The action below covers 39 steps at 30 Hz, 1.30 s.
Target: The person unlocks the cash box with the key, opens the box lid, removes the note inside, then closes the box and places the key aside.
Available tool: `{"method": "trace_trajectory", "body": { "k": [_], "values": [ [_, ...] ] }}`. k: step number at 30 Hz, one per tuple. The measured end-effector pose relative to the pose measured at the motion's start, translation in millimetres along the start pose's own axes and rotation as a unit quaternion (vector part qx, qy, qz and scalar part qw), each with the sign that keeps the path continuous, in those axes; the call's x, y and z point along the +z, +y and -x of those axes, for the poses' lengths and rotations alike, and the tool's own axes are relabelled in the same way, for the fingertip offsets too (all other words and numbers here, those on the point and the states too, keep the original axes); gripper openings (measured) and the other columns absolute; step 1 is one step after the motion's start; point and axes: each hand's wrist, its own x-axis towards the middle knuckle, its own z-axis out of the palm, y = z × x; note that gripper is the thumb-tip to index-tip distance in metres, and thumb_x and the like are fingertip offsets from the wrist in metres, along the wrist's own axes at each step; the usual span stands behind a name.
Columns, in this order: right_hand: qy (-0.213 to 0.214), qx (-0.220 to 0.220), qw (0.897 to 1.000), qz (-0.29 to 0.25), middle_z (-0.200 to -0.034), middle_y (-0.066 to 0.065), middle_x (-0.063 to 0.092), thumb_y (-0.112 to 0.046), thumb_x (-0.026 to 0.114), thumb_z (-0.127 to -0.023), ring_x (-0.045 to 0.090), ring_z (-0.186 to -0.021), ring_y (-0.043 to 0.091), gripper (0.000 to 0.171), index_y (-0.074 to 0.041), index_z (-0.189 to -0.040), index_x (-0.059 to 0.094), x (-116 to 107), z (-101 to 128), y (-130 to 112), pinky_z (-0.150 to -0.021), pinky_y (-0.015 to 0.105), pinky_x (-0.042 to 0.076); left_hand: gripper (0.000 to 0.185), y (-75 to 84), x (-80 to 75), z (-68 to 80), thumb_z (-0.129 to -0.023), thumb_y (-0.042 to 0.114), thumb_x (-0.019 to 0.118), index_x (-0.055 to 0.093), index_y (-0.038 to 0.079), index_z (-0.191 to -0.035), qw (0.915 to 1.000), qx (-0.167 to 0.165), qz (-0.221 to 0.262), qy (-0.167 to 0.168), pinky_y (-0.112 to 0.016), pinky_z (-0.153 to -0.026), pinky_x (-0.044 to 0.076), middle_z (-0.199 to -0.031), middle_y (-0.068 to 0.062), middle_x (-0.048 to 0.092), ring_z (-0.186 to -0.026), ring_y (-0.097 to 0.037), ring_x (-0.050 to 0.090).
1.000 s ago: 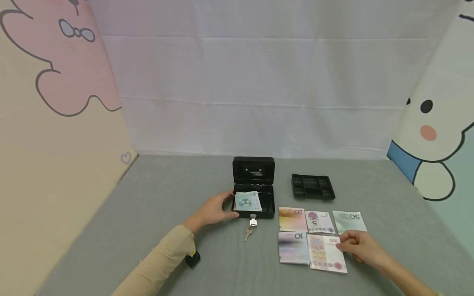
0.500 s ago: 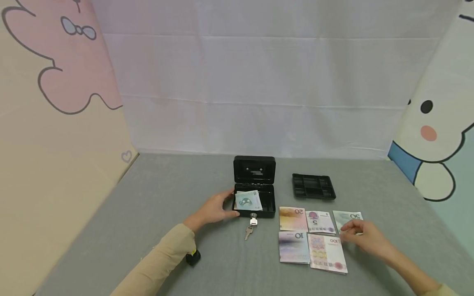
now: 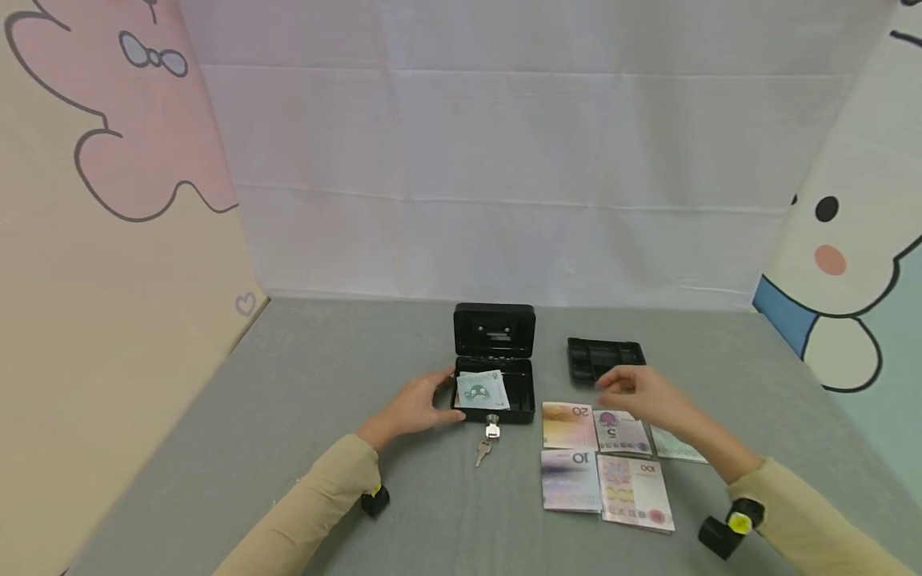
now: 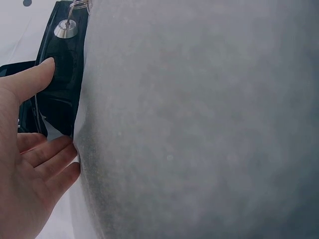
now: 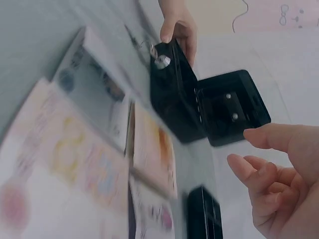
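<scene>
A black cash box (image 3: 520, 392) stands with its lid (image 3: 494, 330) up and a few blue-green banknotes (image 3: 483, 390) inside. My left hand (image 3: 414, 406) holds the box by its left side, thumb on the front face and fingers along the side, as the left wrist view shows. Keys (image 3: 484, 452) hang from the front lock. Above the banknote stacks, my right hand (image 3: 644, 394) is in the air, fingers loosely bent, thumb and index finger apart with nothing between them. In the head view it overlaps the stack of 5 notes (image 3: 621, 438) and the black compartment tray (image 3: 594, 352).
Right of the box lie stacks of 20 notes (image 3: 567, 424), 10 notes (image 3: 571, 480) and 100 notes (image 3: 634, 488). The green 50 stack (image 3: 677, 446) is partly behind the right forearm. A white cloth backdrop (image 3: 504, 160) closes the table's far side.
My right hand has left the spot beside the 100 and 50 stacks and moved up and left towards the tray. My left hand stays on the box.
</scene>
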Motion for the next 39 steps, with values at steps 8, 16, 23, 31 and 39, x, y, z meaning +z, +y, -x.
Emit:
{"method": "trace_trajectory", "body": {
  "k": [8, 16, 23, 31, 39],
  "values": [
    [-0.018, -0.052, 0.998, -0.016, -0.082, 0.002, 0.062, -0.016, 0.064, -0.081, 0.055, -0.076, 0.017, 0.030, 0.003, -0.104, 0.063, 42, -54, -30, -0.063, 0.029, 0.045, 0.082, -0.5, 0.1, -0.3, -0.076, 0.035, 0.072, 0.032, 0.001, -0.139, 1.0000, -0.006, 0.000, -0.003, -0.042, -0.098, 0.038, -0.131, -0.015, 0.048, -0.118, -0.027, 0.047],
    [-0.004, -0.051, 0.999, 0.012, -0.077, 0.002, 0.064, -0.011, 0.069, -0.076, 0.054, -0.068, 0.013, 0.025, 0.003, -0.096, 0.066, 77, -87, -41, -0.059, 0.026, 0.043, 0.081, -0.4, 0.7, -1.0, -0.076, 0.036, 0.071, 0.033, 0.002, -0.139, 1.0000, -0.008, -0.002, -0.005, -0.042, -0.098, 0.038, -0.132, -0.015, 0.047, -0.119, -0.026, 0.047],
    [0.008, -0.027, 0.999, 0.031, -0.077, 0.004, 0.065, -0.010, 0.072, -0.074, 0.055, -0.063, 0.012, 0.024, 0.002, -0.094, 0.067, 89, -96, -42, -0.054, 0.025, 0.046, 0.081, 0.4, -0.3, -0.5, -0.076, 0.035, 0.071, 0.033, 0.002, -0.139, 0.9999, -0.011, 0.001, -0.009, -0.042, -0.097, 0.038, -0.132, -0.015, 0.047, -0.119, -0.027, 0.047],
    [-0.008, 0.025, 1.000, 0.015, -0.079, 0.007, 0.065, -0.007, 0.073, -0.072, 0.058, -0.055, 0.014, 0.027, 0.004, -0.096, 0.065, 97, -98, -52, -0.049, 0.026, 0.050, 0.081, -0.7, -0.4, -0.6, -0.077, 0.036, 0.071, 0.032, 0.003, -0.140, 0.9999, -0.006, 0.004, -0.010, -0.041, -0.097, 0.038, -0.134, -0.014, 0.045, -0.119, -0.026, 0.047],
    [0.004, 0.037, 0.999, 0.029, -0.079, 0.009, 0.067, -0.005, 0.072, -0.072, 0.052, -0.042, 0.011, 0.029, 0.007, -0.098, 0.065, 100, -97, -56, -0.053, 0.027, 0.050, 0.080, -1.5, 0.2, -0.9, -0.077, 0.035, 0.071, 0.033, 0.002, -0.140, 1.0000, 0.001, 0.005, -0.008, -0.041, -0.097, 0.039, -0.133, -0.015, 0.046, -0.118, -0.026, 0.047]
  ]
}}
